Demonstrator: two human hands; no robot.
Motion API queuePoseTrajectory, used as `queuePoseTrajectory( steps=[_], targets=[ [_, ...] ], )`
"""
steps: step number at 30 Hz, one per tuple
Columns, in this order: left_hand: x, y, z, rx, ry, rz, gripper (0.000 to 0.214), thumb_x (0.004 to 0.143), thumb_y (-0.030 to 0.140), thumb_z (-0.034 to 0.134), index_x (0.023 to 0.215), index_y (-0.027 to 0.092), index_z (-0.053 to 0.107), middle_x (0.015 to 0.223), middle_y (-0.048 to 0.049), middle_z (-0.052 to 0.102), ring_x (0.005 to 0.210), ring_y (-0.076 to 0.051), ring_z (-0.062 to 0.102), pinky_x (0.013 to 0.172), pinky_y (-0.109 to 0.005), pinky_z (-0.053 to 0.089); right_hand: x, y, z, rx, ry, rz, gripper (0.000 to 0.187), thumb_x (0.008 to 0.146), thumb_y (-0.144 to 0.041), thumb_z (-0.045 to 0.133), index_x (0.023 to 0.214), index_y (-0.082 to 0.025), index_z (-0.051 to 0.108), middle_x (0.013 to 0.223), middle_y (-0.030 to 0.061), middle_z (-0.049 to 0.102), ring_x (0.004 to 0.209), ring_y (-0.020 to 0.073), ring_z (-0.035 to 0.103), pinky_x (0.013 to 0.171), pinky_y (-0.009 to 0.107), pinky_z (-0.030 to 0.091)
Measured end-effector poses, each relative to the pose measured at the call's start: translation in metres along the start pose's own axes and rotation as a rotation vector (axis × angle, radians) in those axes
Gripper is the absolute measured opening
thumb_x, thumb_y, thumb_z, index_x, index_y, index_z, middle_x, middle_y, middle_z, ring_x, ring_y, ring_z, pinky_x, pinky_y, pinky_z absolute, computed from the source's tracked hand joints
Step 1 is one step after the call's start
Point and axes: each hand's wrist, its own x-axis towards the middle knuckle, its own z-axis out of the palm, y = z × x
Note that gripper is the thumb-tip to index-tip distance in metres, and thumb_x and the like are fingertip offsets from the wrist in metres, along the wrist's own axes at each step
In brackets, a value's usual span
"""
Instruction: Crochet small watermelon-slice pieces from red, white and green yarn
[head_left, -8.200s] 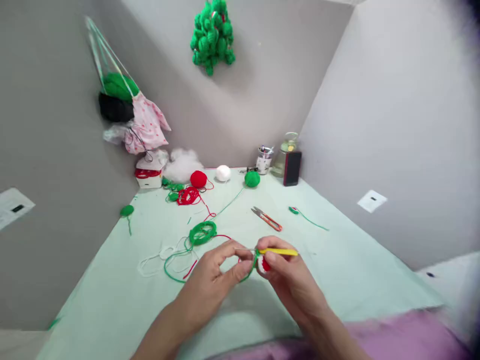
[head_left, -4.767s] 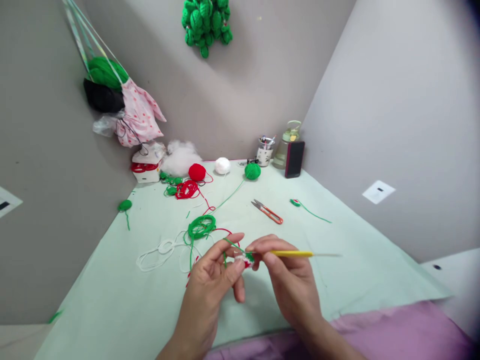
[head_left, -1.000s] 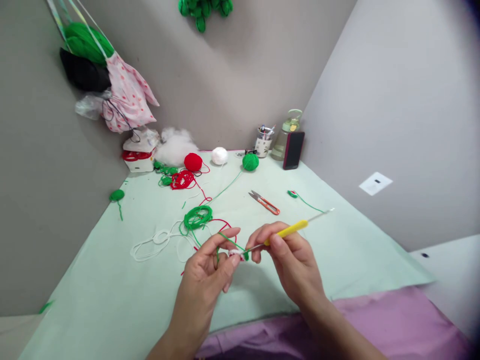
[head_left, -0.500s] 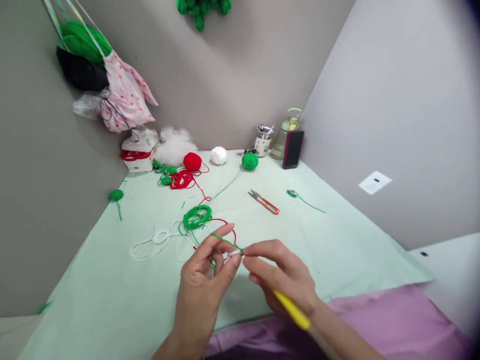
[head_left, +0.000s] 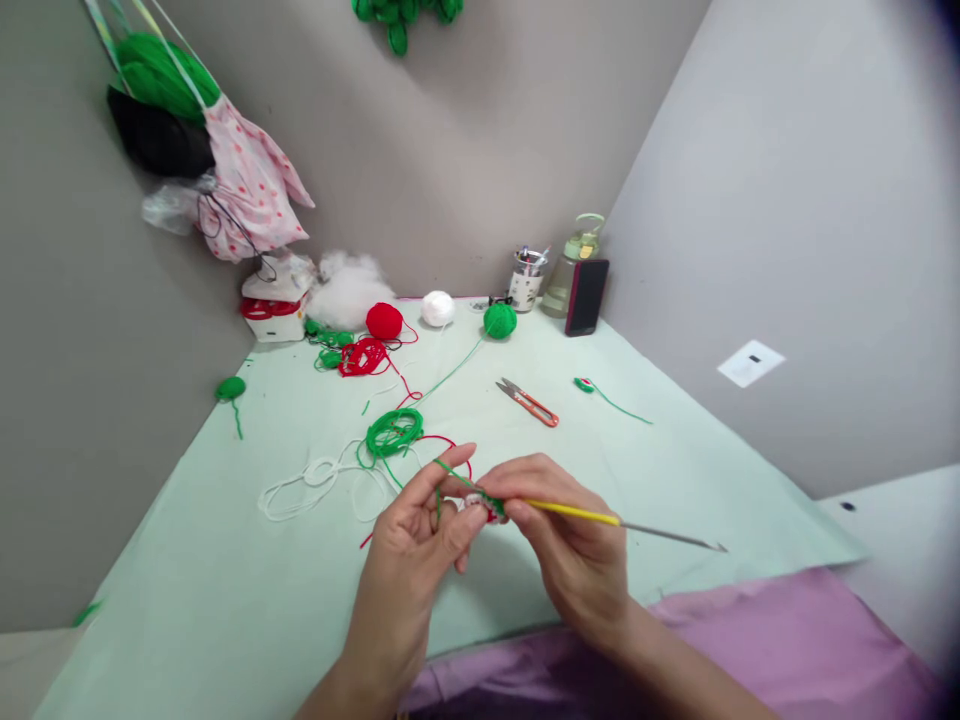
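My left hand (head_left: 416,540) pinches a small red, white and green crochet piece (head_left: 487,505), with green yarn (head_left: 450,472) running over its raised index finger. My right hand (head_left: 574,545) grips a yellow-handled crochet hook (head_left: 592,515). The hook's working end is at the piece, and its metal tail points right. Both hands hover over the pale green table (head_left: 225,560), close to its front edge. The green strand leads back to a loose green yarn coil (head_left: 394,432).
Orange-handled snips (head_left: 531,402) lie beyond the hands. Red (head_left: 384,321), white (head_left: 437,308) and green (head_left: 499,321) yarn balls, stuffing, a jar, a bottle and a phone (head_left: 585,297) line the back. Loose white yarn (head_left: 315,485) lies on the left. Bags hang on the left wall.
My right hand has swung the hook round: half a second ago its yellow handle pointed down toward me, now it lies level and points right. My left hand stays closed on the piece.
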Motion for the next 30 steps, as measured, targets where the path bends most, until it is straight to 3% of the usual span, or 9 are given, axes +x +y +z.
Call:
queuePoseTrajectory(
  steps=[4,7,10,12,14,19,25,30],
  targets=[
    [0.004,0.001,-0.003,-0.102,-0.015,-0.081,0.046,0.078,0.033,0.096,0.122,0.026,0.085,0.071,0.0060,0.056,0.051,-0.001,0.038,0.048,-0.012,0.037,-0.009,0.002,-0.003,-0.204,-0.058,-0.161,0.033,0.102,-0.012,0.067,0.128,-0.028,0.079,0.115,0.0106,0.080,0.101,0.0248,0.077,0.082,0.036,0.065],
    [0.007,0.006,-0.005,-0.195,-0.069,-0.188,0.039,0.079,0.029,0.095,0.116,0.020,0.087,0.068,0.0076,0.053,0.046,0.001,0.020,0.044,-0.011,0.030,-0.005,0.003,-0.007,-0.069,0.010,-0.040,0.027,0.105,-0.014,0.063,0.120,-0.028,0.080,0.103,0.0072,0.081,0.091,0.0208,0.075,0.078,0.033,0.063],
    [0.006,0.008,-0.006,-0.128,-0.021,-0.101,0.034,0.078,0.028,0.095,0.110,0.022,0.088,0.078,0.0029,0.064,0.052,-0.001,0.036,0.050,-0.013,0.037,0.004,0.002,-0.006,0.189,0.074,0.153,0.019,0.108,-0.025,0.064,0.107,-0.027,0.083,0.089,0.0035,0.077,0.076,0.0160,0.070,0.068,0.028,0.059],
    [0.004,0.005,-0.006,-0.033,0.004,-0.043,0.034,0.078,0.029,0.096,0.111,0.027,0.088,0.081,0.0013,0.068,0.064,-0.006,0.052,0.059,-0.014,0.044,0.006,0.002,-0.003,0.273,0.047,0.198,0.018,0.106,-0.031,0.068,0.103,-0.027,0.085,0.090,0.0041,0.078,0.079,0.0165,0.070,0.071,0.028,0.059],
    [0.002,0.002,-0.007,0.042,0.011,-0.027,0.035,0.080,0.032,0.095,0.114,0.031,0.087,0.081,0.0014,0.070,0.073,-0.010,0.057,0.066,-0.016,0.046,0.006,0.003,-0.001,0.289,0.028,0.222,0.016,0.104,-0.031,0.071,0.103,-0.026,0.086,0.092,0.0052,0.079,0.086,0.0179,0.072,0.075,0.029,0.059],
    [0.001,-0.001,-0.010,0.097,0.000,-0.047,0.037,0.085,0.037,0.091,0.120,0.033,0.085,0.086,0.0015,0.069,0.078,-0.012,0.055,0.072,-0.020,0.044,0.004,0.007,-0.002,0.373,0.039,0.302,0.016,0.105,-0.034,0.071,0.103,-0.029,0.086,0.092,0.0033,0.079,0.078,0.0148,0.069,0.072,0.028,0.057],
    [0.001,0.004,-0.005,0.012,-0.014,-0.106,0.056,0.084,0.033,0.091,0.137,0.034,0.076,0.091,0.0003,0.067,0.079,-0.013,0.054,0.072,-0.022,0.044,0.004,0.004,-0.001,0.380,0.020,0.282,0.015,0.102,-0.033,0.074,0.102,-0.026,0.088,0.089,0.0048,0.077,0.077,0.0154,0.070,0.071,0.028,0.058],
    [0.002,0.014,-0.005,-0.150,-0.146,-0.207,0.049,0.076,0.033,0.092,0.123,0.022,0.084,0.086,0.0006,0.064,0.059,-0.006,0.041,0.061,-0.020,0.043,0.008,0.005,-0.004,0.627,0.093,0.490,0.019,0.100,-0.039,0.076,0.092,-0.024,0.085,0.078,0.0006,0.071,0.060,0.0105,0.068,0.060,0.023,0.056]
  ],
)
